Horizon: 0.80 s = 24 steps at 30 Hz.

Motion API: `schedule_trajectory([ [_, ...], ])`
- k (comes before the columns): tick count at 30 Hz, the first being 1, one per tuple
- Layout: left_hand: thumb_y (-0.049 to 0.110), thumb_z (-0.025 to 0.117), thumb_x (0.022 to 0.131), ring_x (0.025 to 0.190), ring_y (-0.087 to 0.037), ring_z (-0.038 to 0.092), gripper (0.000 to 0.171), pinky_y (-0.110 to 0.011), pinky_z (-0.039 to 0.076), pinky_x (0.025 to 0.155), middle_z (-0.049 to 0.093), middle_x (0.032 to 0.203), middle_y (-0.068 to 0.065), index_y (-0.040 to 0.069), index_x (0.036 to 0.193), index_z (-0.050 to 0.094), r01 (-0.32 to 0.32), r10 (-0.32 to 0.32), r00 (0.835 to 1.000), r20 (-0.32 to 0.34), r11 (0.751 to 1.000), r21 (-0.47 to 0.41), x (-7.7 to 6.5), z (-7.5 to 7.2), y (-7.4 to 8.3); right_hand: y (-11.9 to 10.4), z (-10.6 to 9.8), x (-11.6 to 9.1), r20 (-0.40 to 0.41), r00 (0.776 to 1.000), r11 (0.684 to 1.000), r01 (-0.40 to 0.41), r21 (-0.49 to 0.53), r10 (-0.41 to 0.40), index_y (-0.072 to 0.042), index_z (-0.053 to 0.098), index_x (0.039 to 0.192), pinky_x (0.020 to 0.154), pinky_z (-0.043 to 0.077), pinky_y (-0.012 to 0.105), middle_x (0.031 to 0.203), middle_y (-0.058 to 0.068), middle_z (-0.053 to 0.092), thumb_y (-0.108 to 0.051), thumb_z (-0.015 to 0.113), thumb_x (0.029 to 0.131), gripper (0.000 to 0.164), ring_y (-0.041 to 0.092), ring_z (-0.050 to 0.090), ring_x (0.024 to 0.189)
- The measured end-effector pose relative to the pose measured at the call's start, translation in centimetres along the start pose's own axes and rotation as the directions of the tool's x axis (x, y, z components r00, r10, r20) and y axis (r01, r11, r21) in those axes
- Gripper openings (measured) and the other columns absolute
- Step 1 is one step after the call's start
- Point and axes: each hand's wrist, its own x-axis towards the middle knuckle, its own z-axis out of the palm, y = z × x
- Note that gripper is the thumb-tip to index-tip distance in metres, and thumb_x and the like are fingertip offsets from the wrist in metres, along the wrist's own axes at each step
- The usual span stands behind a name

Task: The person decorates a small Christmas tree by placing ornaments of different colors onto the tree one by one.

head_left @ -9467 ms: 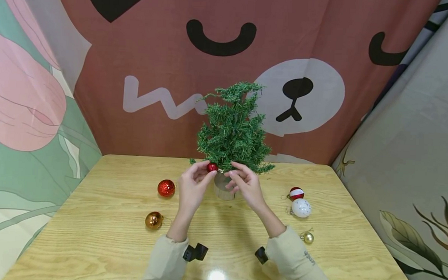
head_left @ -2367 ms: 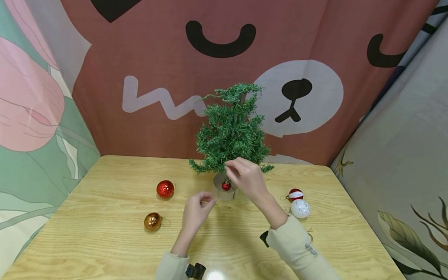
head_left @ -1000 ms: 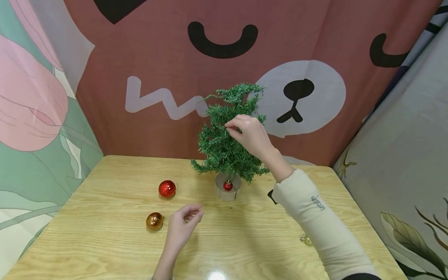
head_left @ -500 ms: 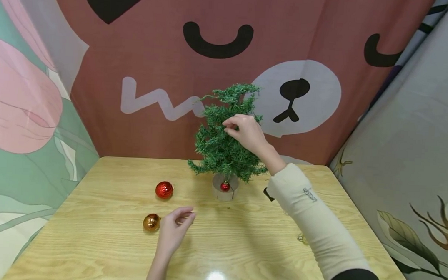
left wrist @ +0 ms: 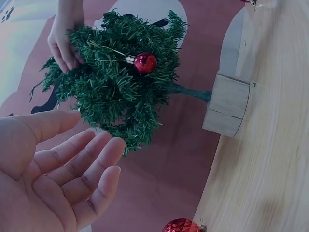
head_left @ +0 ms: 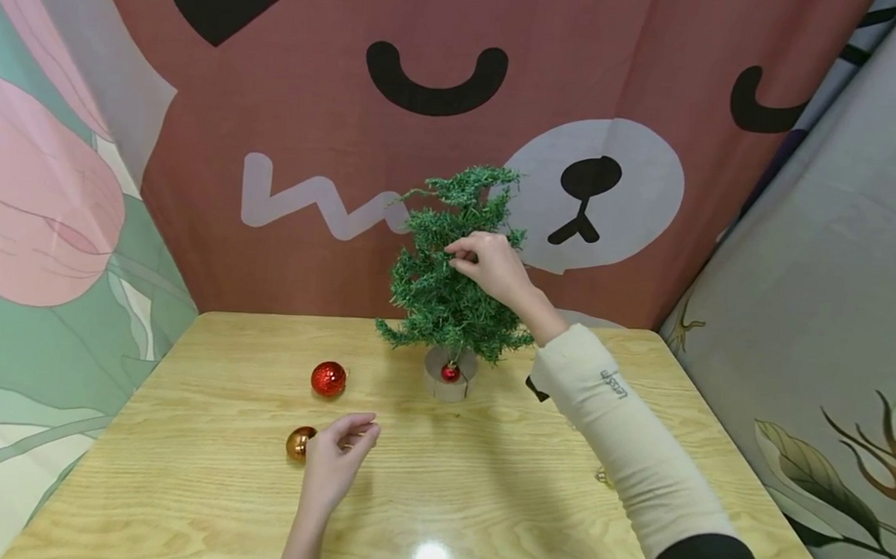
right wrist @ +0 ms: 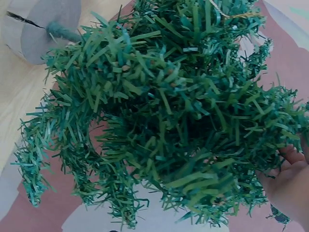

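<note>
A small green artificial Christmas tree [head_left: 455, 296] stands on a round wooden base [head_left: 443, 388] at the back of the table. From a low front branch hangs a small red bauble [head_left: 451, 372] on a string. My right hand [head_left: 492, 269] pinches at the branches around the tree's middle; foliage partly covers its fingertips in the right wrist view. Low over the table, my left hand [head_left: 335, 462] holds nothing, its fingers relaxed, as the left wrist view shows. Behind it sits a copper-coloured bauble [head_left: 298, 444], partly covered by the hand.
A glittery red bauble [head_left: 328, 379] lies on the table [head_left: 220, 503] left of the tree. At the right, my sleeve [head_left: 600, 403] hides most of a gold bauble [head_left: 601, 476]. A printed curtain [head_left: 306, 257] hangs behind the table.
The small red bauble left my left hand and now hangs on the tree. My right hand rose from the lower branches to the tree's middle, while my left hand drew back toward the lower left.
</note>
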Motion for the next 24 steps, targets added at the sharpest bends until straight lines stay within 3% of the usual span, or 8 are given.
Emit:
schedule_trajectory([
  [14,0.002,0.064,0.080,0.065,-0.012,0.059,0.016,-0.020,0.049,0.059,0.065,0.081,-0.011,-0.005,0.094,0.065,-0.004,0.004,0.999,-0.049,1.000,0.004,0.0,-1.0,-0.4,0.4,0.3,-0.3,0.016,1.000,0.998,-0.027,0.051,0.026,-0.002,0.066,0.106,0.068,0.049,0.031,0.085,0.009,0.063,-0.008,0.060,0.085,0.022,0.018,0.059,0.074],
  [24,0.002,0.064,0.081,0.065,-0.019,0.061,0.018,-0.019,0.048,0.058,0.064,0.080,-0.013,-0.007,0.096,0.064,0.023,-0.021,0.997,-0.078,1.000,0.018,0.1,-1.8,-1.0,0.4,0.5,-0.3,0.030,0.999,0.998,-0.031,0.048,0.030,-0.002,0.065,0.106,0.067,0.048,0.030,0.086,0.009,0.063,-0.009,0.061,0.085,0.022,0.017,0.058,0.072],
])
